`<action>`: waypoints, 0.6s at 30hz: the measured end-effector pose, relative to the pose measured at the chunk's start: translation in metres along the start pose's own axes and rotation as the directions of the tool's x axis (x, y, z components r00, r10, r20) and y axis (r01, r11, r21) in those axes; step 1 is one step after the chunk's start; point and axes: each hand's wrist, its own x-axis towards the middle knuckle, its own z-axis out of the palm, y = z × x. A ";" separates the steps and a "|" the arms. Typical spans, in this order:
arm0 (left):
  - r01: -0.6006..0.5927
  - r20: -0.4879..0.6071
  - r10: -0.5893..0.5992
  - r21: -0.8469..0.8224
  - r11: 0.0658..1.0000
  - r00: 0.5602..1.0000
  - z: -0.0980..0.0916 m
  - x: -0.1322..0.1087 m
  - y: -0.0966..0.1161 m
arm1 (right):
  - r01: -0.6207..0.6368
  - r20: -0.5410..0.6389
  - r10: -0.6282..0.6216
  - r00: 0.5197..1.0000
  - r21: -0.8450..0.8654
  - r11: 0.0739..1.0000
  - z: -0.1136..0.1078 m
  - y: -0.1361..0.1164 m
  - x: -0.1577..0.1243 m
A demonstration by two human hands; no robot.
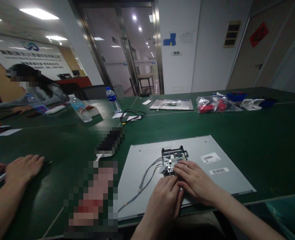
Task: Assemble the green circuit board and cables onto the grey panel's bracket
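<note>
A flat grey metal panel [147, 156] lies on the green table in front of me, with two labels on its right part. On its middle sits a black bracket [173, 151] with a small circuit board and silver parts, and grey cables [144, 180] run from it to the lower left. My left hand [163, 195] is at the bracket's near edge, fingers curled in and closed; what they pinch is hidden. The fingers of my right hand [197, 180] bend over the bracket's right side and grip it, its thumb side close to my left fingertips.
Left of the panel lie a phone-like item [111, 141] and a blurred pink item [94, 193]. Another person's hand [24, 168] rests farther left. Bottles [113, 100], a black cable [137, 115], a second panel [172, 104] and a plastic bag [217, 104] are at the back.
</note>
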 end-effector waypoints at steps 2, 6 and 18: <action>-0.016 -0.012 0.016 0.015 1.000 1.000 0.001 0.000 0.000 | -0.001 -0.003 0.001 1.000 -0.006 1.000 -0.001 0.000 0.000; -0.034 -0.010 0.034 0.049 0.998 0.999 0.002 0.000 0.000 | 0.004 -0.024 -0.005 1.000 -0.022 1.000 0.000 0.001 -0.001; -0.046 -0.023 0.049 0.108 0.993 0.999 -0.002 0.000 0.003 | 0.008 -0.033 -0.009 0.999 -0.027 1.000 0.002 0.000 0.000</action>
